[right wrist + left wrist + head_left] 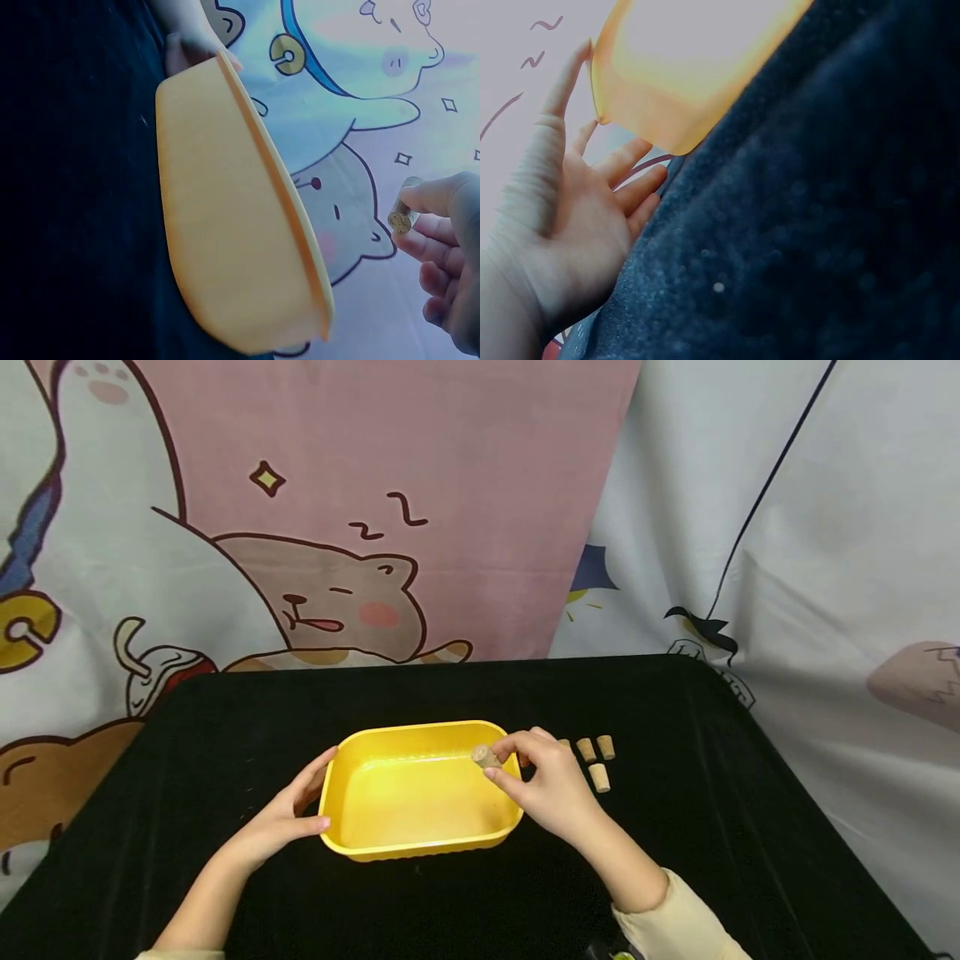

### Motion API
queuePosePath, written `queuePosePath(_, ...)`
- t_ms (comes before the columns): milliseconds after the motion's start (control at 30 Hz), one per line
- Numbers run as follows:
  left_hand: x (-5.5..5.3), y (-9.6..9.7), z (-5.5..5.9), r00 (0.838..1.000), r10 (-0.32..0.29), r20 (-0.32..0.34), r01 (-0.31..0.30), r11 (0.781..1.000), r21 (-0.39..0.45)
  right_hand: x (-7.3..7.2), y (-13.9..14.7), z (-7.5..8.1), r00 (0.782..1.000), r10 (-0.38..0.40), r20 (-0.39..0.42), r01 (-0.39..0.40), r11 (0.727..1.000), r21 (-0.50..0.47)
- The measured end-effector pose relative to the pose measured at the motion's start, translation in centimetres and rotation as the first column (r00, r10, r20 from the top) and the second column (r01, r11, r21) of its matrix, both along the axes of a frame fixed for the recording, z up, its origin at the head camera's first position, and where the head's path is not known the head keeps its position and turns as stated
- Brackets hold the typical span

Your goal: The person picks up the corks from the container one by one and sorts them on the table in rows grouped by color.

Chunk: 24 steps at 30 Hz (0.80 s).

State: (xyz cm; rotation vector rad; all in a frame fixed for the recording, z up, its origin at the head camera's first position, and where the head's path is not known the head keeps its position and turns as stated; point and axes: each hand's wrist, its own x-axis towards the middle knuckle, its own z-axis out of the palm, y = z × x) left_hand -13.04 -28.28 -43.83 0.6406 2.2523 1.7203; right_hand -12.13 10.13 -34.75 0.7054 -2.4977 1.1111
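A yellow plastic tray (pixel 420 793) with rounded corners lies on the black-covered table, its open side facing up. At its left end my left hand (pixel 281 814) holds the rim, thumb at the near corner and fingers spread along the outer wall. The left wrist view shows thumb and fingertips touching the tray (pixel 660 139). My right hand (pixel 551 781) pinches a small tapered cork stopper (pixel 484 757) between thumb and fingers, over the tray's right end. In the right wrist view the cork (pixel 401 219) shows its speckled end. No cork is visible inside the tray.
Several loose corks (pixel 599 777) lie on the black cloth (pixel 720 827) to the right of the tray, one partly hidden behind my right hand. A printed cartoon curtain (pixel 465 585) hangs behind the table. A dark object (pixel 600 950) shows at the bottom edge, by the right sleeve.
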Motion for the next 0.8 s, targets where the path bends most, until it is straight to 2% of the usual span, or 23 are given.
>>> queuePosePath(267, 0.0, -0.1, 0.0, 1.0, -0.024, 0.015, 0.024, 0.999, 0.031, 0.3, 3.8, -0.2, 0.994, -0.101, 0.041, 0.103, 0.994, -0.042)
queuePosePath(633, 0.0, -0.1, 0.0, 1.0, -0.009, 0.015, 0.009, 1.0, 0.019, 0.2, 7.7, -1.6, 0.979, -0.204, -0.026, 0.204, 0.979, -0.002)
queuePosePath(800, 0.0, 0.0, 0.0, 1.0, -0.003, 0.021, 0.002, 1.0, 0.012, 0.2, 9.1, -2.2, 0.966, -0.259, -0.003, 0.259, 0.966, 0.018)
